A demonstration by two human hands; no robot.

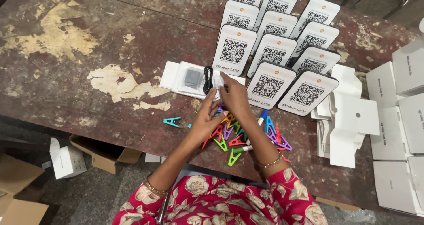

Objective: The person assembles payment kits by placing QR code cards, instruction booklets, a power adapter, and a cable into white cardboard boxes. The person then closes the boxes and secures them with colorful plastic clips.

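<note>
— Near the desk's front edge, what did the hands hold?
— Both hands, left [207, 119] and right [234, 97], pinched a small clear packet [217, 87] above the clips [234, 136]; right nearer.

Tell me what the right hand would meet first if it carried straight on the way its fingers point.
The right hand points up and left, away from the person. First in that line is likely the coiled black cable on the white tray, though the head view leaves height above it unclear.
</note>
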